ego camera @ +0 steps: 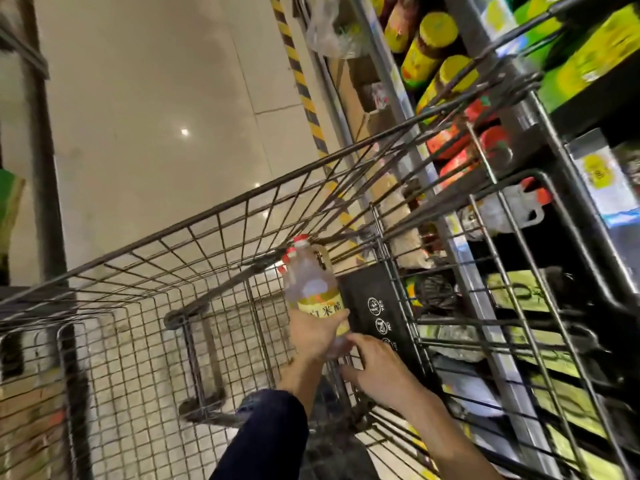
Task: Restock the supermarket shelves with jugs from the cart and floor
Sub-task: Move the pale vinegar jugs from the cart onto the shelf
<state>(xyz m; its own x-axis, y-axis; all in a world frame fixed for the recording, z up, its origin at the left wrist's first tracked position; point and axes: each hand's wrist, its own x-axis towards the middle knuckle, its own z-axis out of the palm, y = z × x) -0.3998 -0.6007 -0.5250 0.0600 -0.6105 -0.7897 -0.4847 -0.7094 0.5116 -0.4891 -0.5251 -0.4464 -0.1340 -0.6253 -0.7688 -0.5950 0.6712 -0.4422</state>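
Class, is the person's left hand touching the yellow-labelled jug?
Touching. The head view shows the left hand gripping the jug near its base, thumb lying across the label.

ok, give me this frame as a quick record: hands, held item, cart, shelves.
left hand: grips jug low on its body
jug: clear liquid, yellow label, red cap, held over cart
right hand: open, reaching at jug base; contact unclear
cart: wire basket, below the jug
shelves: at right, seen through cart wires
second jug: red cap, on shelves
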